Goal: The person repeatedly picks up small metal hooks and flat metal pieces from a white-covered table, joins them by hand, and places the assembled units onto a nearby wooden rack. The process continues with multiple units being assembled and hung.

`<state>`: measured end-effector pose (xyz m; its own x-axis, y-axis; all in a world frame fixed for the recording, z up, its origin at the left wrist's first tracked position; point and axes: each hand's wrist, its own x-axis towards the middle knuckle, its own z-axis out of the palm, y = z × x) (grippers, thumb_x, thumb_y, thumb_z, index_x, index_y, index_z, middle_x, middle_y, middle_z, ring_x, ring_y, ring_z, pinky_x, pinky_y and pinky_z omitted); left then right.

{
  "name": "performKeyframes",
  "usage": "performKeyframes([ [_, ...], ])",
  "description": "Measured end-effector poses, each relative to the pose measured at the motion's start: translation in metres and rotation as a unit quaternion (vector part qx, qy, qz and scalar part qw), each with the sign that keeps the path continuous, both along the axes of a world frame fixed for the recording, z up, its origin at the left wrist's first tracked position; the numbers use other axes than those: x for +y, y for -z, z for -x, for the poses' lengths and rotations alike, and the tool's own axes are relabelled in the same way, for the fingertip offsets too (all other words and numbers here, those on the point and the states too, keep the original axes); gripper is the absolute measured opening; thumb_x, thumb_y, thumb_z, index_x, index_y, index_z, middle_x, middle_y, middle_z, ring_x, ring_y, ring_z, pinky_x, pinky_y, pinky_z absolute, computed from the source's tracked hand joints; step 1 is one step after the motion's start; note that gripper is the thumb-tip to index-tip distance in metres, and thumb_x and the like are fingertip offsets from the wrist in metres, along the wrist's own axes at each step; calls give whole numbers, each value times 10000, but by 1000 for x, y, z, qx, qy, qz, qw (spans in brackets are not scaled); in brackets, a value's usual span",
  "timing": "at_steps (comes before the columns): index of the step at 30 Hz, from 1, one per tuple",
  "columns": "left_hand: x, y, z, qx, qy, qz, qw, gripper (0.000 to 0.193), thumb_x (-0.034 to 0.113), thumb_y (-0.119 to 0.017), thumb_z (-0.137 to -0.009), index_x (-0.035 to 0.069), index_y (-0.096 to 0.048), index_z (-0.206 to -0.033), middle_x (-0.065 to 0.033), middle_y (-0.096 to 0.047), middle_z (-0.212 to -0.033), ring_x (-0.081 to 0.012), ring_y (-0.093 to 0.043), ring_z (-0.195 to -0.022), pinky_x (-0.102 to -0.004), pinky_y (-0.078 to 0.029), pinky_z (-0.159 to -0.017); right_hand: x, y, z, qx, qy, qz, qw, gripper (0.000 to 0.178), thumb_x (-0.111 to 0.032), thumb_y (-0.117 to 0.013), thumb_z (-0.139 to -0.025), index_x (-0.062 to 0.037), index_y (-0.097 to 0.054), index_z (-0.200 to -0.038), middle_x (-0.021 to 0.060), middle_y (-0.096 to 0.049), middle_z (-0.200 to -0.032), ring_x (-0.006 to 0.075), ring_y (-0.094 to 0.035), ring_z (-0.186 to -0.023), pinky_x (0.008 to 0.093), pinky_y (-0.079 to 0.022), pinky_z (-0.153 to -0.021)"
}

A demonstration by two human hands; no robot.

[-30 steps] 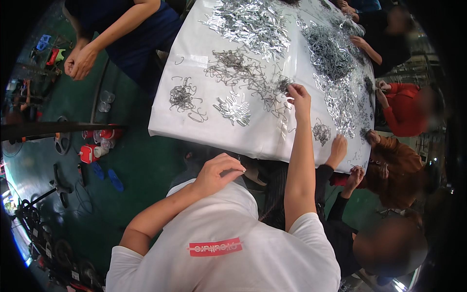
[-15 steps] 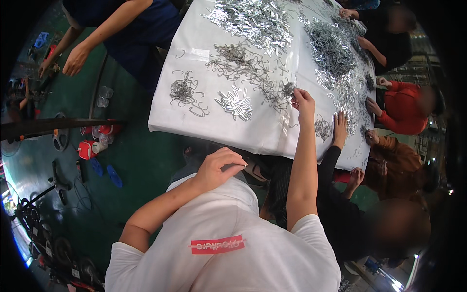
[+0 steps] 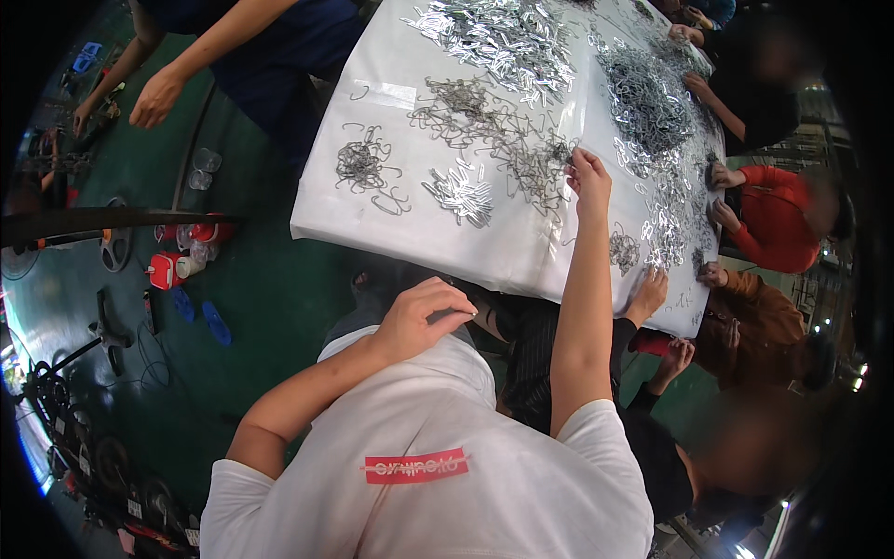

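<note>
Reaches with the right hand [image 3: 590,177] into the upper centre of the frame, with thumb and fingers drawn close together at the right end of a spread heap of bent wire hooks [image 3: 498,130]; cannot tell whether with any hook in their grip. Holds the left hand [image 3: 424,320] lower, near the middle of the frame, short of the table's near edge and above the white T-shirt [image 3: 419,401], with thumb and forefinger pinched on a small bright piece [image 3: 474,313], too blurred to identify.

Faces a white-covered table [image 3: 326,210] across the upper part of the frame. Has on it, left of the heap, a smaller cluster of wire hooks [image 3: 361,165]; just below the heap, a small pile of silver strips [image 3: 461,194]; at the top, a large pile of silver strips [image 3: 512,47]; at upper right, a grey mound of metal loops [image 3: 649,101].

Shares the table with co-workers at right, including a hand [image 3: 650,293] near the lower right corner and red sleeves [image 3: 773,200] farther up. Has blue sandals [image 3: 216,321] and a red box [image 3: 166,271] on the green floor [image 3: 256,270] at left.
</note>
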<state>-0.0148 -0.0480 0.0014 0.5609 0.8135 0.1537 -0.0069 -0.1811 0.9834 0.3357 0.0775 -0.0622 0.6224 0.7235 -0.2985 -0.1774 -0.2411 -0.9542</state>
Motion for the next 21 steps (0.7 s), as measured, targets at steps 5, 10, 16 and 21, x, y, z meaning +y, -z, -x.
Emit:
performKeyframes([
  [5, 3, 1, -1, -1, 0, -1, 1000, 137, 15, -723, -772, 48, -699, -902, -69, -679, -889, -233, -618, -821, -325, -502, -735, 16, -5, -7, -126, -35, 69, 989, 241, -219, -725, -850, -48, -666, -1008, 17, -655, -851, 98, -624, -690, 228, -447, -592],
  [10, 3, 1, -1, -1, -4, 13, 1000, 130, 10, -719, -773, 45, -696, -896, -66, -679, -890, -228, -618, -821, -322, -500, -735, 22, -9, -11, -70, -61, 16, 996, 260, -197, -707, -864, -42, -664, -1067, 30, -667, -905, 103, -637, -719, 214, -451, -605],
  [16, 3, 5, -5, 0, 4, 25, 1000, 136, 2, -715, -772, 47, -696, -899, -59, -680, -888, -217, -618, -823, -313, -499, -736, 23, -3, -7, -97, -103, -13, 990, 268, -173, -689, -874, -58, -661, -1114, 62, -669, -1019, 150, -677, -802, 235, -512, -650],
  [21, 1, 11, -6, 3, 8, 1, 1000, 152, -7, -717, -767, 47, -694, -907, -57, -681, -882, -213, -618, -824, -309, -498, -735, -5, 16, 15, -442, -138, 148, 874, 238, -264, -697, -817, -103, -725, -991, 120, -713, -887, 244, -682, -775, 357, -522, -715],
])
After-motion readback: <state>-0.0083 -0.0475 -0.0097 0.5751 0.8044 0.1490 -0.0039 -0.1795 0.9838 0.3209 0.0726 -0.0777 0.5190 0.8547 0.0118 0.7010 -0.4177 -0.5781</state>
